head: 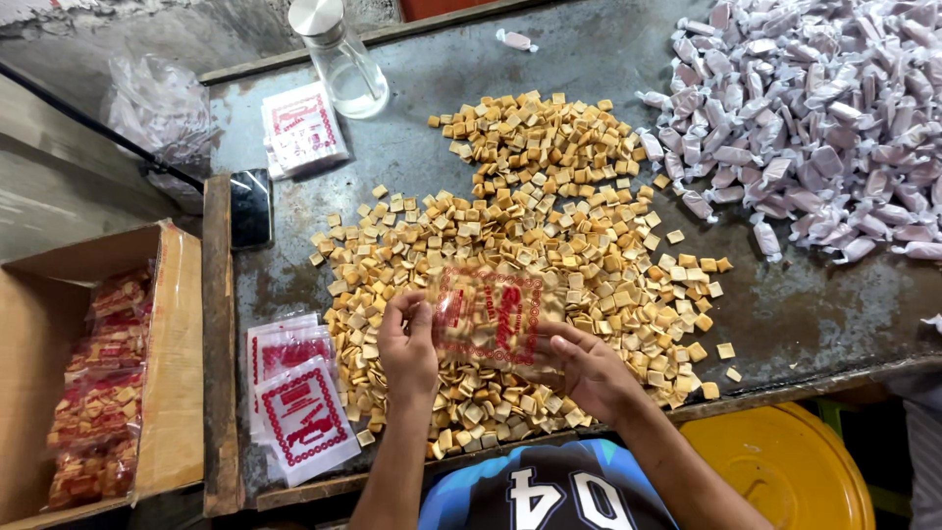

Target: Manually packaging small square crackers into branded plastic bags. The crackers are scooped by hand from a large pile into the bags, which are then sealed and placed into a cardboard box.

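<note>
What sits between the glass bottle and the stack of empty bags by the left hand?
In the head view, between the glass bottle and the near bag stack: another bag stack, then a dark phone.

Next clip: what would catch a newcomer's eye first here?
A broad heap of small tan square candies spreads over the middle of the grey metal table. At its near edge, the left hand and right hand hold a clear red-printed bag between them. A mound of pale lilac wrapped sweets fills the far right corner.
</note>
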